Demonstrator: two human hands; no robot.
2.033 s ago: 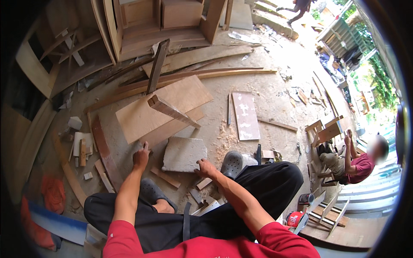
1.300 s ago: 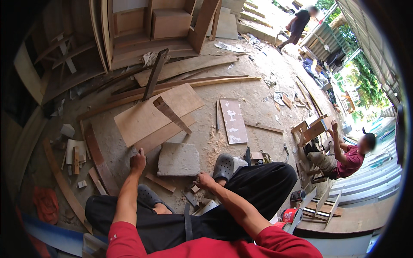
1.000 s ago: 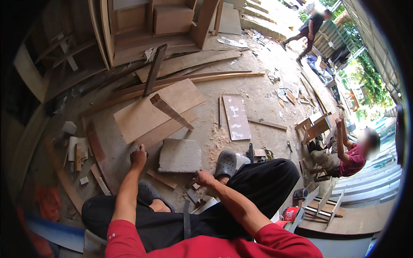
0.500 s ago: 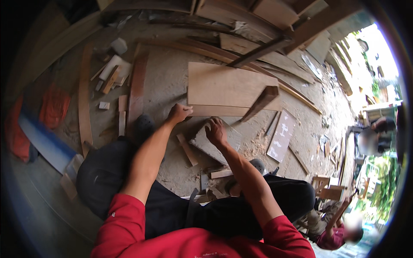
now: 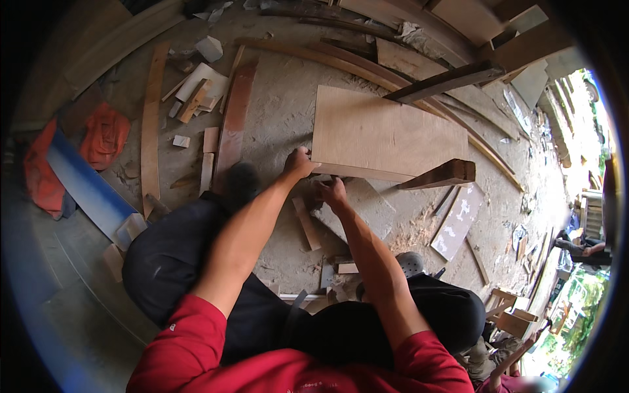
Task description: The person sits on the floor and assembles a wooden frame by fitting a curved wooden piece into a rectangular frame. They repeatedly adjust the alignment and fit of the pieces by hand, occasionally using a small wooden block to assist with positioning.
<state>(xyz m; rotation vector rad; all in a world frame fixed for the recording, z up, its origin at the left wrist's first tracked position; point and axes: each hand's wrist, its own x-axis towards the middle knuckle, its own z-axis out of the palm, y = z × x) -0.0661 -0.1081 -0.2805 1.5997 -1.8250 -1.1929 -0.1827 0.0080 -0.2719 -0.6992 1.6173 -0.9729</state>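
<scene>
A pale plywood panel (image 5: 386, 128) lies in front of me, with a narrow wooden strip along its near edge. Two wooden legs stick out by it: a dark one (image 5: 452, 80) at the far side and a brown one (image 5: 442, 175) at the near right. My left hand (image 5: 300, 164) is closed around the panel's near left corner, thumb at the edge. My right hand (image 5: 332, 192) has curled fingers just below the near edge, over a grey block (image 5: 363, 208); whatever its fingertips hold is hidden.
Wood strips (image 5: 154, 118) and a reddish plank (image 5: 236, 118) lie on the left, near offcuts (image 5: 194, 101). A blue-white board (image 5: 92, 183) leans by orange cloth (image 5: 108, 134). A paint-flecked board (image 5: 457, 223) lies right. Another person's arm (image 5: 514, 357) shows at lower right.
My right hand has lifted off the grey block and moved to the panel's near edge. My left hand has tightened at the corner. The whole view has shifted, so the scene sits further right.
</scene>
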